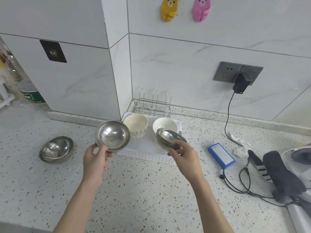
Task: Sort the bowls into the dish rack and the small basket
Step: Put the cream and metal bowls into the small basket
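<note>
My left hand point(96, 158) pinches the near rim of a steel bowl point(112, 135), held tilted above the left edge of the white basket point(146, 154). My right hand point(182, 155) grips a second steel bowl point(169, 138) by its rim, tilted over the basket's right side. Inside the basket stand a stack of cream striped bowls point(136, 125) on the left and a white bowl point(165, 126) on the right, partly hidden by the bowl in my right hand. A third steel bowl point(56, 149) lies tilted on the counter at the left. The wire dish rack point(152, 105) stands behind the basket in the corner.
A blue battery pack point(221, 155) with black cables lies right of the basket. Dark cloth items point(282, 175) and a white appliance sit at the far right. A charger point(240, 84) is plugged into the wall socket. A green-labelled can point(31, 95) stands at the far left.
</note>
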Demonstrator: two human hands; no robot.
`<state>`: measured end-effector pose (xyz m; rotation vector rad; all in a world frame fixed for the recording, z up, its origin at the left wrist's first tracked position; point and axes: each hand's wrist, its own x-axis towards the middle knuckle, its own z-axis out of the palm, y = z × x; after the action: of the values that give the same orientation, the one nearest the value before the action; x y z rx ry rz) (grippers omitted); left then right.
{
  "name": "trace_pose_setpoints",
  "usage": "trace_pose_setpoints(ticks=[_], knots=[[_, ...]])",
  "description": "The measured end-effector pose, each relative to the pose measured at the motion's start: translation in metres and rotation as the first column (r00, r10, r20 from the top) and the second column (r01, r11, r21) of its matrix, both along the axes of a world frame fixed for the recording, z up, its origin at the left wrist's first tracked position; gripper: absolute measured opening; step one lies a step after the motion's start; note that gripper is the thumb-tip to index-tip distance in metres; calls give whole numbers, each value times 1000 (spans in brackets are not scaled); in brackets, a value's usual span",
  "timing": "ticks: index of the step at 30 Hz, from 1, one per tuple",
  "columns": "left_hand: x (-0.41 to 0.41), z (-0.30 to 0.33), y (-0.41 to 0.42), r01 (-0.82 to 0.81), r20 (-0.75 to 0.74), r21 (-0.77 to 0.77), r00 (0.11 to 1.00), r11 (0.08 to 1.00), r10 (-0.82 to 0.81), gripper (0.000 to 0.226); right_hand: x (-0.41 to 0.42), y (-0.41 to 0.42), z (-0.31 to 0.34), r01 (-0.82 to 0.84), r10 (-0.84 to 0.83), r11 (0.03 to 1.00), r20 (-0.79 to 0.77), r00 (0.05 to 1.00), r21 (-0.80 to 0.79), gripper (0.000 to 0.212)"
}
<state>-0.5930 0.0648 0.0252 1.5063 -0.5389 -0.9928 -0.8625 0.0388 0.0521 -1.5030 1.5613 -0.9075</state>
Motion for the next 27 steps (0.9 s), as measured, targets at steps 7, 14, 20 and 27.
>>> trace_pose_setpoints(ticks=[7, 14, 20, 27], knots=[[-10, 1, -7, 64, 7, 91, 998, 994, -65, 29, -8, -17, 10, -83, 77, 991, 58, 995, 103, 3], [-15, 2, -13, 102, -26, 122, 995, 987, -100, 15, -5, -39, 12, -113, 108, 970, 35, 993, 217, 6], [-14, 6, -23, 156, -49, 188, 988, 970, -149, 13, -1, -56, 27, -171, 188, 941, -32, 982, 292, 10], [7, 14, -39, 208, -3, 318, 976, 925, -218, 24, -3, -59, 33, -199, 193, 928, 50, 980, 314, 12]])
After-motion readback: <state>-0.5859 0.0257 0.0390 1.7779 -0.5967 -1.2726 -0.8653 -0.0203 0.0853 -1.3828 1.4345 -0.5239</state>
